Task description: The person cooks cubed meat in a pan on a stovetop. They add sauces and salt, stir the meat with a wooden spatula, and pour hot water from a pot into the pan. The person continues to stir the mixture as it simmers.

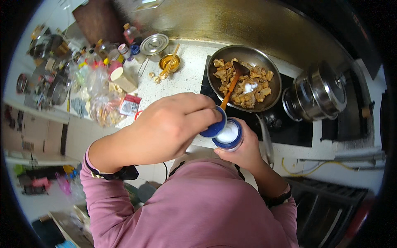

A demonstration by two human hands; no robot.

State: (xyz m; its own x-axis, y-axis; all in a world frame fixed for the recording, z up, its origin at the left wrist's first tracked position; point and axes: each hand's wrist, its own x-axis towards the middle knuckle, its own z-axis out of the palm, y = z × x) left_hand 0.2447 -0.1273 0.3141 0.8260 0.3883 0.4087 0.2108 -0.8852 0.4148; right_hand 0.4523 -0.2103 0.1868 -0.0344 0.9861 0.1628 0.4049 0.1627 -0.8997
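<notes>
Between its fingers my left hand (173, 124) pinches a blue lid (214, 127), tilted at the left side of an uncovered jar's mouth. My right hand (248, 148) is wrapped around this blue-rimmed jar (228, 141), which holds white granules. Beyond both hands, a large metal frying pan (274, 66) sits on the black cooktop (297, 133) with browned pieces of food (260, 73) in it. A small white heap (250, 87) lies on the food. A wooden spatula (231, 88) rests in the pan, its handle reaching over the near rim towards the lid.
Right of the pan stands a stainless steel pot (319, 90) with a lid. On the counter to the left are a small metal bowl (169, 63) with chopsticks across it, garlic (156, 79), a lidded metal container (154, 45), bottles and plastic bags (105, 107).
</notes>
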